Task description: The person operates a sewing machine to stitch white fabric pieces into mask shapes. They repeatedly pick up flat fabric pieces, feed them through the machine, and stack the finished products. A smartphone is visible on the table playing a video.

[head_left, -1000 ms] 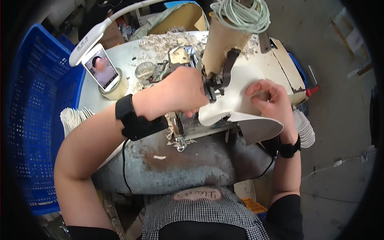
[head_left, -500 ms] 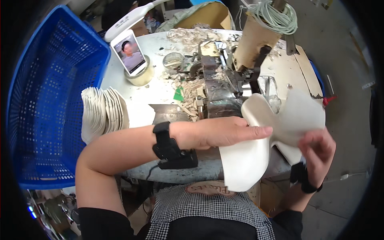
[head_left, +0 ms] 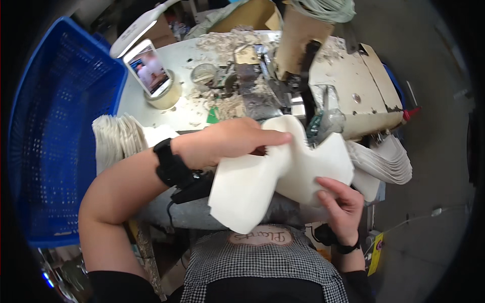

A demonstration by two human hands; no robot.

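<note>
A white, leather-like cut piece (head_left: 313, 169) with curved lobes bends in front of me over the table's near edge. My left hand (head_left: 237, 141) grips its upper left part, thumb lying on top and the other fingers hidden beneath. At the piece's lower right edge, my right hand (head_left: 343, 204) pinches it lightly between thumb and fingers. Left of my left forearm stands a stack of similar white pieces (head_left: 118, 136). Another layered stack of white pieces (head_left: 386, 161) lies beyond my right hand, at the table's right side.
A machine (head_left: 298, 106) with a tan housing stands behind the piece, scraps (head_left: 230, 108) heaped around it. A phone (head_left: 147, 69) leans on a tape roll (head_left: 164, 98). The blue basket (head_left: 65, 136) fills the left side. A white lamp (head_left: 141, 28) reaches over the back left.
Both hands and the white piece have shifted left in view. My right hand, blurred and raised before, is now lower at the piece's edge. The right stack has come into sight.
</note>
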